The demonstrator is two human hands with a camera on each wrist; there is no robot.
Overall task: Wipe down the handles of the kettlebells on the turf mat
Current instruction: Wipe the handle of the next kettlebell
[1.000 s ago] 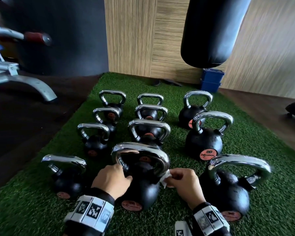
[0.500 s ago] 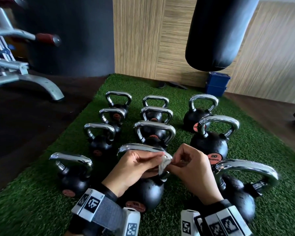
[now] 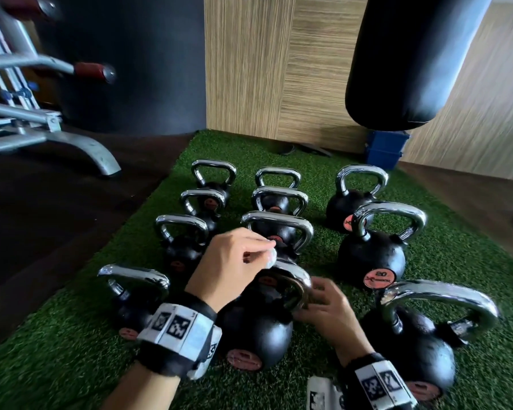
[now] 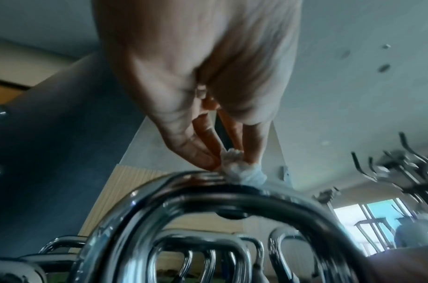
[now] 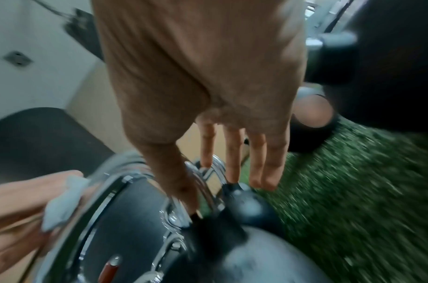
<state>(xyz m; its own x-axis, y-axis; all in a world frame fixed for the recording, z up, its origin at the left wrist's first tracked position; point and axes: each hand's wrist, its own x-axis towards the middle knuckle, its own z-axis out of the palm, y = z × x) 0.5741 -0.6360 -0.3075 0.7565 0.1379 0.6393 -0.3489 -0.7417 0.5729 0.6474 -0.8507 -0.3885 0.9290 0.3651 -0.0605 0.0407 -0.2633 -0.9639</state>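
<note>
Several black kettlebells with chrome handles stand in rows on the green turf mat [image 3: 456, 261]. My left hand [image 3: 264, 253] pinches a small wadded white wipe [image 3: 271, 257] and presses it on top of the handle [image 3: 296, 276] of the front middle kettlebell [image 3: 255, 335]. In the left wrist view the left hand [image 4: 230, 159] has the wipe [image 4: 242, 172] sitting on the chrome handle [image 4: 184, 191]. My right hand [image 3: 314, 294] rests against the handle's right leg, fingers fairly straight. In the right wrist view the right hand [image 5: 220, 181] has its thumb touching the handle near its base.
Kettlebells stand close on both sides: front left [image 3: 131, 306], front right [image 3: 421, 350], and a "20" one [image 3: 370, 255] behind. A black punching bag [image 3: 412, 54] hangs over a blue box [image 3: 385, 152]. A grey bench frame [image 3: 71, 143] stands on the dark floor at left.
The wipe has passed from my right hand to my left hand, which now rubs the top of the handle. My right hand dropped to the handle's right side.
</note>
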